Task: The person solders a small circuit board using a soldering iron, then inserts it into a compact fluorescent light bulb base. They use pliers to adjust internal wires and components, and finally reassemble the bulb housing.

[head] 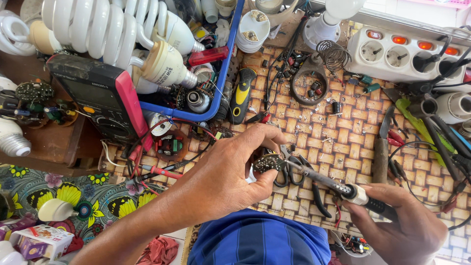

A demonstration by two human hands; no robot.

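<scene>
Green and small, the circuit board [268,162] sits pinched in our left hand [230,172], above the woven mat [338,142]. Our right hand [407,225] closes around the soldering iron [333,182], whose tip touches the board's edge. We judge the soldering is under way, not finished. Scissors [294,172] lie beneath; a multimeter [98,98] and spiral bulbs [98,27] stand farther away.

- You have a blue tray [226,73] of spiral bulbs [103,27] at upper left
- Your red-edged multimeter [100,95] leans beside it
- A white power strip [402,54] sits upper right
- Scissors [304,181] lie on the woven-patterned bench [343,142]
</scene>
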